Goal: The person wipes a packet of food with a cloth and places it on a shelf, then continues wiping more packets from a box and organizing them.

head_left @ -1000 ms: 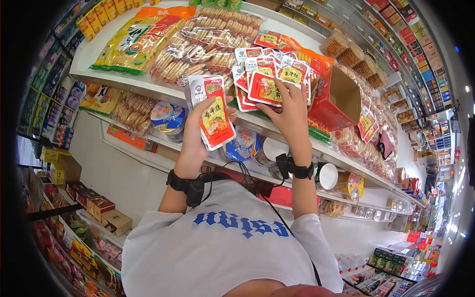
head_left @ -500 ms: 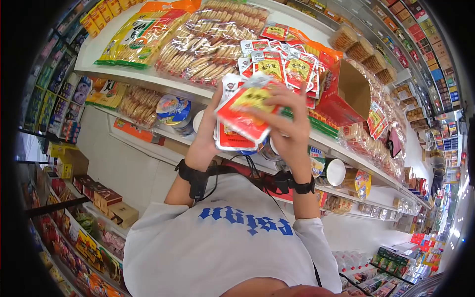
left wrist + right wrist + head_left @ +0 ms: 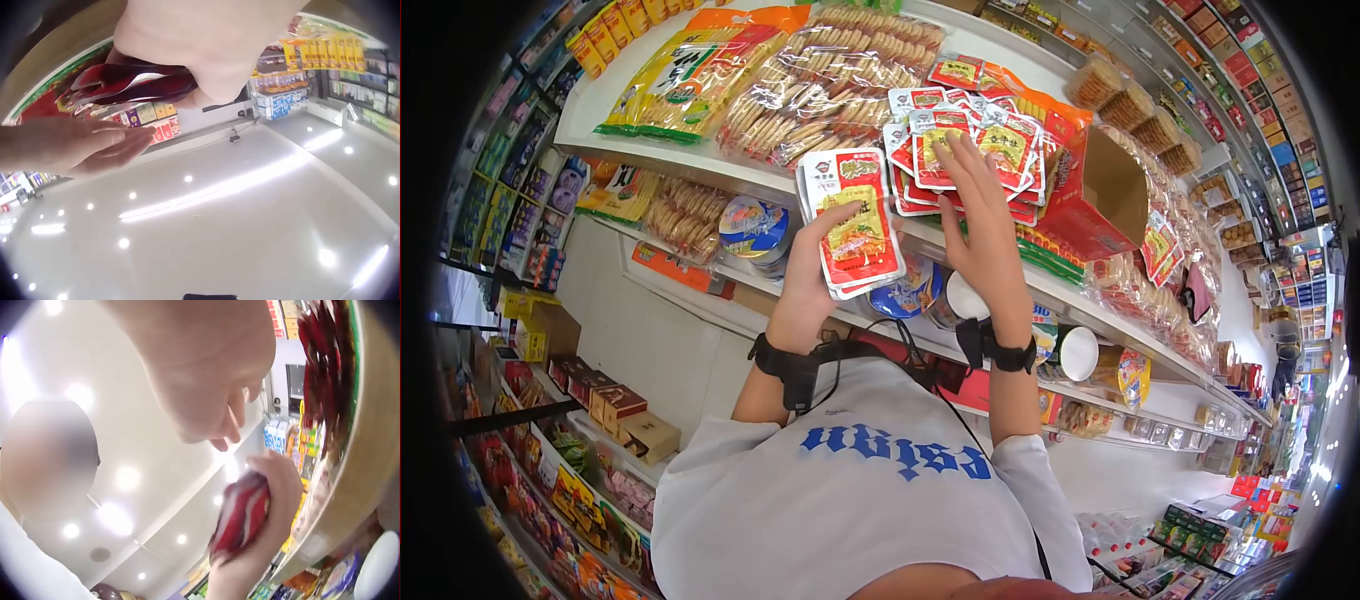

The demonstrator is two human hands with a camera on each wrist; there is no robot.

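My left hand (image 3: pixel 800 290) grips a small stack of red and white snack pouches (image 3: pixel 862 245), thumb across the front one, held before the shelf edge. The stack's layered edges show in the left wrist view, and red pouches (image 3: pixel 240 515) show in the left hand in the right wrist view. To its right, my right hand (image 3: pixel 988 240) extends over a loose pile of matching pouches (image 3: pixel 1008 150) on the shelf. Its fingertips overlap a front pouch of that pile in the head view. Nothing shows between the right hand's fingers (image 3: pixel 219 440).
An open red carton (image 3: pixel 1090 205) stands right of the pile. Clear bags of round biscuits (image 3: pixel 840 75) and a yellow snack bag (image 3: pixel 685 85) lie to the left. Below the white shelf edge (image 3: pixel 700 160), a lower shelf holds noodle bowls (image 3: pixel 755 228).
The right hand took a pouch from the pile, brought it onto the left hand's stack and let go. It has since moved back over the pile.
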